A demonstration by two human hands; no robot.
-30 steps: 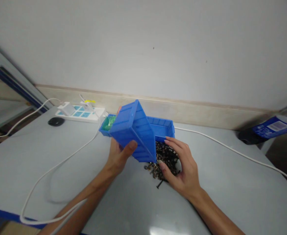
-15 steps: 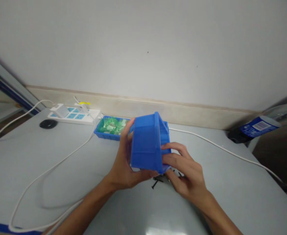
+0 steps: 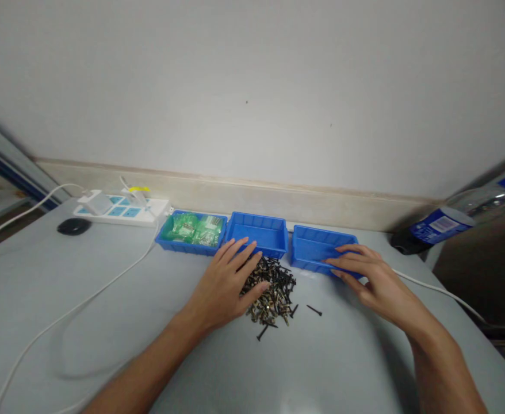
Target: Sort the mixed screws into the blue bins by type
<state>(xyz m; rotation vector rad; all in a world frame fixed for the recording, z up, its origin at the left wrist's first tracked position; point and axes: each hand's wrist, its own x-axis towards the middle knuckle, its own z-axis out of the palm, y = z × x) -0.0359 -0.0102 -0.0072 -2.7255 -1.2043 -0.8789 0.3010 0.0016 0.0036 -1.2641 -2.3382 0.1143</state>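
A heap of mixed dark and brass-coloured screws (image 3: 274, 293) lies on the table. My left hand (image 3: 226, 282) is open over the heap's left side, fingers spread, hiding part of it. Behind the heap stands a blue bin (image 3: 259, 221) with a bare floor in the part that shows. To its right is another blue bin (image 3: 310, 265), also bare where visible. My right hand (image 3: 373, 273) grips this bin at its near right end, with fingertips over the rim and thumb at the front wall. A few loose screws (image 3: 314, 310) lie apart from the heap.
A third blue bin (image 3: 187, 248) with green-and-clear packets (image 3: 194, 229) stands left of the others. Further left are a power strip (image 3: 153, 213), a black mouse (image 3: 74, 226) and a white cable (image 3: 92, 302). A drink bottle (image 3: 440, 227) leans at the right, near the wall.
The blue bin that both hands held tilted over the table now stands upright at the right. The heap of screws has come into view. My left hand has let go of the bin.
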